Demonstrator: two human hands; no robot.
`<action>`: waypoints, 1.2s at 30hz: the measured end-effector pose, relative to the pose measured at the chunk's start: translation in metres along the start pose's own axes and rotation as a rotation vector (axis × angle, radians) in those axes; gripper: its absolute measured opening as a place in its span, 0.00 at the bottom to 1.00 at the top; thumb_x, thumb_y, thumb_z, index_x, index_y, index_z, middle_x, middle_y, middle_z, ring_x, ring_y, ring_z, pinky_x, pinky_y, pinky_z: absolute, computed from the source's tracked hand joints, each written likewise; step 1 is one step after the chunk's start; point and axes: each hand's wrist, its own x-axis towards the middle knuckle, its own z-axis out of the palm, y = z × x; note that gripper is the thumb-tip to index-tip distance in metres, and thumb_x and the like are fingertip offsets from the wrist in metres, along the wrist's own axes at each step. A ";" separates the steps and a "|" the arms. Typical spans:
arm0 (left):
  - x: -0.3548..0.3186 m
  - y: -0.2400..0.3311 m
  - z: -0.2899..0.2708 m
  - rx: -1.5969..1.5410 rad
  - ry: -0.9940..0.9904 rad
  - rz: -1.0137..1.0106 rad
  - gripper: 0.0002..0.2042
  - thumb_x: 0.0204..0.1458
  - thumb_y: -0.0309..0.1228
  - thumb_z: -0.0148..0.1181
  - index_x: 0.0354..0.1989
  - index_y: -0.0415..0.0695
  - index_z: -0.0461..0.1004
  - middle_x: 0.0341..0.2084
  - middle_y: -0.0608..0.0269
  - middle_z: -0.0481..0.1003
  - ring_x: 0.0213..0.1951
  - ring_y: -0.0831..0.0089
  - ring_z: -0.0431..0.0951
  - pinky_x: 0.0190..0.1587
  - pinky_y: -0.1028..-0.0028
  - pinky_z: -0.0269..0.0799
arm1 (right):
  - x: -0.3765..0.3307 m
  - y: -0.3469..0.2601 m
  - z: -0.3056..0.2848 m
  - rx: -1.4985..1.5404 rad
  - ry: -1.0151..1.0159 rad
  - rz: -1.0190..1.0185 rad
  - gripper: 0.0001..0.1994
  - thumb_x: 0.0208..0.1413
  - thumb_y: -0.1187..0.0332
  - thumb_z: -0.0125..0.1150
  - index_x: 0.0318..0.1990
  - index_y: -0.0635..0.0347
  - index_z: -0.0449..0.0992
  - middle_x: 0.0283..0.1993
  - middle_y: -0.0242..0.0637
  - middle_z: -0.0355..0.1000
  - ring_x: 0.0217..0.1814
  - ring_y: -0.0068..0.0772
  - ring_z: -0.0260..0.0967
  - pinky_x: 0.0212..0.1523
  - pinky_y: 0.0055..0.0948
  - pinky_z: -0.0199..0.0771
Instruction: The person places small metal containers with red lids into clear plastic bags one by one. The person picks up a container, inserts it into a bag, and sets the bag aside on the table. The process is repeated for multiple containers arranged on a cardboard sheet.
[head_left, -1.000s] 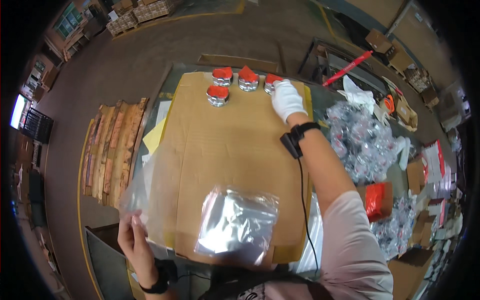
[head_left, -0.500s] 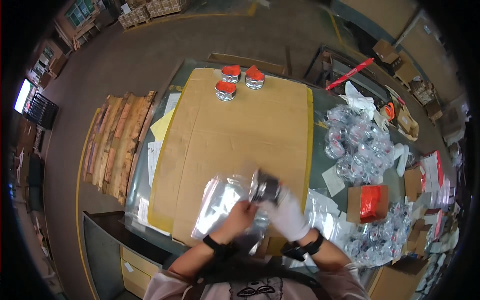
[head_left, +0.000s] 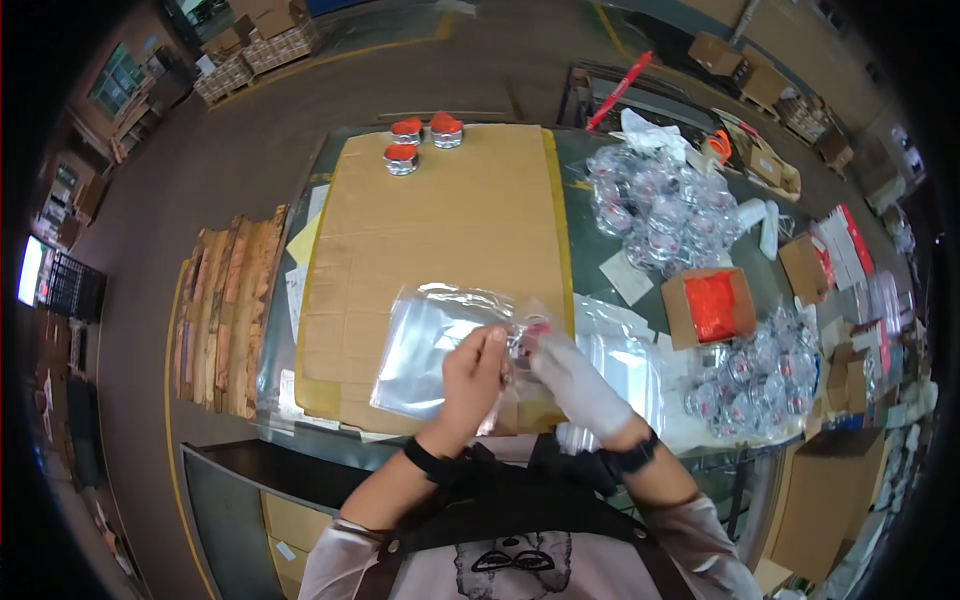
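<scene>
Both hands meet over the cardboard sheet [head_left: 450,220]: left hand [head_left: 470,375] pinches the clear bag [head_left: 425,340] mouth, gloved right hand [head_left: 580,385] grips a red-capped part [head_left: 528,338] there — the mouth is best held wide and the part fed straight in.

Single head-worn fisheye view, looking steeply down from above the person's chest onto the flat brown cardboard sheet [head_left: 440,230] covering the worktable. Camera faces forward and down: sheet's near edge lies close under the lens, its far edge recedes toward the concrete floor [head_left: 250,130] beyond. Straight edges bow near the black circular rim. No second view to compare.
</scene>
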 end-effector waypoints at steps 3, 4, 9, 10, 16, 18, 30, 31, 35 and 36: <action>0.018 -0.009 0.001 -0.402 0.018 -0.188 0.13 0.66 0.33 0.47 0.44 0.36 0.73 0.22 0.70 0.70 0.25 0.79 0.70 0.31 0.77 0.69 | -0.033 -0.028 -0.007 -0.772 0.192 -0.225 0.13 0.59 0.64 0.56 0.47 0.61 0.74 0.40 0.46 0.72 0.38 0.43 0.71 0.37 0.38 0.71; 0.014 -0.011 0.004 -0.484 0.008 -0.261 0.11 0.65 0.32 0.48 0.46 0.38 0.72 0.28 0.68 0.71 0.28 0.79 0.69 0.35 0.78 0.69 | -0.037 -0.022 -0.008 -0.959 0.237 -0.173 0.12 0.58 0.66 0.58 0.46 0.61 0.74 0.39 0.45 0.73 0.35 0.40 0.71 0.34 0.36 0.71; -0.013 -0.035 0.020 0.770 -0.244 0.538 0.07 0.55 0.29 0.57 0.37 0.39 0.77 0.34 0.55 0.67 0.35 0.64 0.73 0.36 0.66 0.71 | -0.030 0.051 -0.017 0.471 0.244 0.590 0.16 0.54 0.72 0.63 0.50 0.63 0.71 0.37 0.37 0.75 0.30 0.26 0.73 0.29 0.27 0.73; -0.012 -0.047 0.021 0.954 -0.218 0.569 0.06 0.52 0.28 0.59 0.34 0.39 0.78 0.34 0.53 0.67 0.35 0.61 0.73 0.35 0.64 0.71 | -0.036 0.057 -0.011 0.727 0.300 0.573 0.15 0.56 0.73 0.60 0.51 0.62 0.70 0.41 0.35 0.75 0.38 0.23 0.74 0.36 0.27 0.76; -0.005 -0.083 0.014 1.179 -0.234 0.531 0.09 0.43 0.33 0.64 0.31 0.43 0.79 0.35 0.52 0.66 0.37 0.57 0.72 0.33 0.58 0.70 | -0.044 0.036 -0.018 -0.921 -0.037 -0.272 0.15 0.51 0.75 0.55 0.49 0.60 0.72 0.48 0.46 0.74 0.46 0.43 0.75 0.45 0.38 0.76; -0.003 -0.072 0.019 1.115 -0.221 0.539 0.09 0.43 0.34 0.65 0.32 0.43 0.79 0.35 0.52 0.66 0.37 0.56 0.72 0.33 0.58 0.69 | -0.034 0.042 -0.027 -1.164 -0.177 -0.269 0.14 0.52 0.71 0.55 0.47 0.60 0.73 0.45 0.47 0.74 0.45 0.45 0.75 0.44 0.39 0.76; -0.008 -0.037 -0.003 0.760 -0.183 0.598 0.14 0.51 0.29 0.63 0.47 0.41 0.77 0.43 0.54 0.68 0.43 0.62 0.71 0.43 0.66 0.69 | -0.050 0.091 -0.045 -0.644 -0.004 -0.097 0.09 0.53 0.68 0.54 0.39 0.61 0.76 0.44 0.48 0.71 0.44 0.52 0.72 0.46 0.42 0.73; -0.011 -0.030 -0.010 0.749 -0.100 0.576 0.14 0.52 0.29 0.63 0.47 0.40 0.76 0.45 0.55 0.68 0.44 0.65 0.71 0.42 0.67 0.69 | -0.072 0.090 -0.052 -0.459 0.157 0.018 0.11 0.52 0.68 0.55 0.41 0.63 0.76 0.42 0.49 0.71 0.45 0.52 0.71 0.47 0.44 0.72; -0.016 -0.032 -0.044 0.703 0.008 0.190 0.13 0.52 0.27 0.61 0.47 0.38 0.76 0.41 0.56 0.70 0.39 0.68 0.72 0.38 0.70 0.70 | -0.145 0.131 -0.115 -0.578 0.708 0.339 0.12 0.60 0.61 0.55 0.42 0.60 0.77 0.39 0.50 0.75 0.41 0.51 0.74 0.40 0.41 0.75; -0.017 -0.039 -0.053 0.733 0.017 0.162 0.13 0.52 0.27 0.61 0.46 0.38 0.76 0.40 0.56 0.70 0.37 0.68 0.72 0.37 0.71 0.70 | -0.153 0.120 -0.136 -0.751 0.843 0.405 0.15 0.61 0.57 0.54 0.39 0.60 0.76 0.37 0.50 0.74 0.37 0.52 0.74 0.37 0.42 0.75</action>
